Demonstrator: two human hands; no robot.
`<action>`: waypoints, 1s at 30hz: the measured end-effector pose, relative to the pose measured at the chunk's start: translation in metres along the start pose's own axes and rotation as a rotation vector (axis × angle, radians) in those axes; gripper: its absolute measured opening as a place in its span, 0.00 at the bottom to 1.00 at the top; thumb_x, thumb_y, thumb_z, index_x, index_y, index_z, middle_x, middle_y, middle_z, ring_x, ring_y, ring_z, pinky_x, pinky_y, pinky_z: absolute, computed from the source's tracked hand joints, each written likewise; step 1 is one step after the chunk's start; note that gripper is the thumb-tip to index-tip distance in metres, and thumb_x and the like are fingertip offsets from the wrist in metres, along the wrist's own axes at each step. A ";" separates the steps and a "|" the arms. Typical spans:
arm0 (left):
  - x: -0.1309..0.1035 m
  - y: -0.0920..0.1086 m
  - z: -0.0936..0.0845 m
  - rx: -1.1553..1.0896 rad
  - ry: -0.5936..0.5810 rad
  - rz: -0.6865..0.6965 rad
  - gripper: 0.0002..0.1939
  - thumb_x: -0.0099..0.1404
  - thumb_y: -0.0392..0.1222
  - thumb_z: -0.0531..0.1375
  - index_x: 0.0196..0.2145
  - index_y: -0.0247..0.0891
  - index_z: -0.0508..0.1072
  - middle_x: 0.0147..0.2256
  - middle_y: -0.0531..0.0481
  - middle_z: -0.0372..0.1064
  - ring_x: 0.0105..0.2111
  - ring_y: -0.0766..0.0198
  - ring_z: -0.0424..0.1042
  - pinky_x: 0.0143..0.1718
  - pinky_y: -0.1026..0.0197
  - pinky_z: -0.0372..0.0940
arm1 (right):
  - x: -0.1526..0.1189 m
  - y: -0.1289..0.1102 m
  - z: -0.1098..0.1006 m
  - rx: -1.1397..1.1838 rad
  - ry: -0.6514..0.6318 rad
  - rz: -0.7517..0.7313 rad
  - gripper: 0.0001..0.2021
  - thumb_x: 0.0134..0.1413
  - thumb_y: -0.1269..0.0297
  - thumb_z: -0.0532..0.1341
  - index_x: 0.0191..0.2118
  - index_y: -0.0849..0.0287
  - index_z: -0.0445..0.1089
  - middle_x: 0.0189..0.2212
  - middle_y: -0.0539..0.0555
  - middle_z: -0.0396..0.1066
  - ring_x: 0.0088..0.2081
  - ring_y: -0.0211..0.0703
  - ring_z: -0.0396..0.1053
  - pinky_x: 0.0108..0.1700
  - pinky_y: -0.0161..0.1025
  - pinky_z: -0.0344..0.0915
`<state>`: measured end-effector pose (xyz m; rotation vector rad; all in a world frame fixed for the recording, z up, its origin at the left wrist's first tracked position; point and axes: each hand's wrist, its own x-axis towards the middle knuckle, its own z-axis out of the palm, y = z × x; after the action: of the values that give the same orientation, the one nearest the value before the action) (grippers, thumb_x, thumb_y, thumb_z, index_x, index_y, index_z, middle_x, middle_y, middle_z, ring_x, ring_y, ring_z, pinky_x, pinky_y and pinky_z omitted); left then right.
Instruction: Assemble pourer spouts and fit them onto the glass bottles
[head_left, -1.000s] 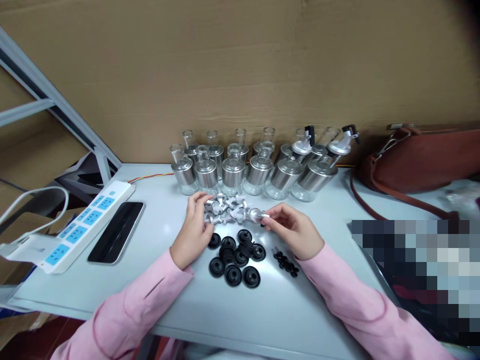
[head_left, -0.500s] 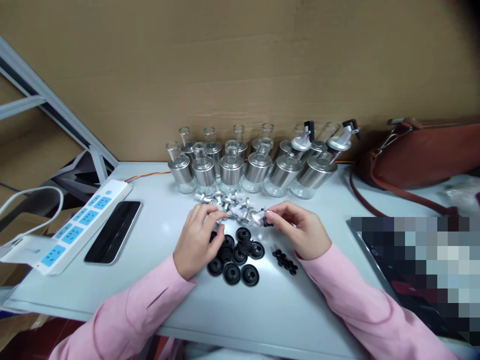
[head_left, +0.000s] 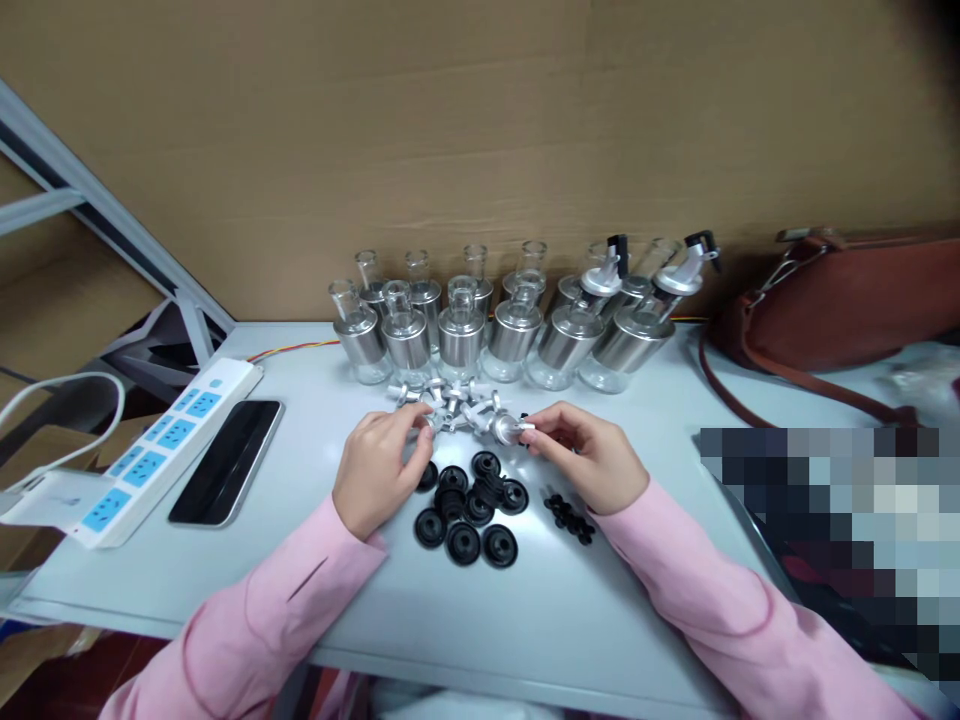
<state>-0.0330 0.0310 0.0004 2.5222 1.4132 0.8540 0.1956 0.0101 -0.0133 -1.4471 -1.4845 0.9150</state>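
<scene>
Progress looks early, judging by the parts count: two bottles at the right end of the front row are topped with black-tipped pourers; no pourer is seen on the other bottles, though the rear row, set along the back edge of the bench, is partly hidden. Loose parts are sorted in three groups, all mid-bench. The heap of silver spout pieces is laid just in front of the bottles; black discs, some stacked, are spread between it and the front edge; small black parts are clustered to the right of the discs. A silver spout piece is pinched by its narrow end between thumb and fingers of the right hand, at the heap's right side; whether a black part is being joined there can't be told, fingertips too small. The left hand is placed at the heap's left side, thumb and forefinger brought close around a silver bit; whether it is gripped or just touched can't be told. No disc is held by either hand. The phone and power strip are parked by the left edge, the brown bag by the back right corner.
</scene>
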 end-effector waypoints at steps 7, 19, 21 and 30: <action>0.002 -0.001 0.003 0.018 0.021 0.039 0.13 0.63 0.35 0.52 0.46 0.35 0.62 0.34 0.47 0.66 0.37 0.58 0.65 0.40 0.56 0.60 | 0.000 -0.005 -0.001 0.017 0.010 0.009 0.12 0.45 0.56 0.61 0.29 0.61 0.69 0.26 0.56 0.74 0.25 0.42 0.68 0.28 0.39 0.64; -0.006 0.020 0.007 -0.116 -0.004 0.508 0.12 0.67 0.42 0.53 0.46 0.35 0.62 0.41 0.45 0.68 0.43 0.59 0.65 0.43 0.57 0.57 | -0.007 -0.022 -0.001 0.041 -0.129 -0.065 0.08 0.46 0.62 0.61 0.26 0.61 0.73 0.19 0.51 0.72 0.20 0.36 0.64 0.24 0.33 0.62; -0.006 0.021 0.007 -0.133 -0.004 0.505 0.13 0.66 0.43 0.53 0.47 0.34 0.62 0.41 0.45 0.69 0.42 0.59 0.65 0.43 0.57 0.57 | -0.007 -0.023 0.000 0.032 -0.141 -0.074 0.08 0.47 0.62 0.61 0.26 0.62 0.73 0.18 0.51 0.71 0.20 0.35 0.64 0.24 0.32 0.61; -0.010 0.022 0.008 -0.207 -0.060 0.466 0.11 0.64 0.39 0.56 0.43 0.33 0.64 0.39 0.44 0.69 0.41 0.57 0.65 0.42 0.54 0.56 | -0.001 -0.014 -0.016 -0.169 -0.335 -0.171 0.11 0.47 0.60 0.60 0.30 0.63 0.75 0.20 0.53 0.72 0.20 0.35 0.63 0.24 0.33 0.60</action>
<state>-0.0160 0.0120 -0.0021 2.7187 0.6801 0.9224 0.2047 0.0074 0.0058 -1.3032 -1.9412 0.9786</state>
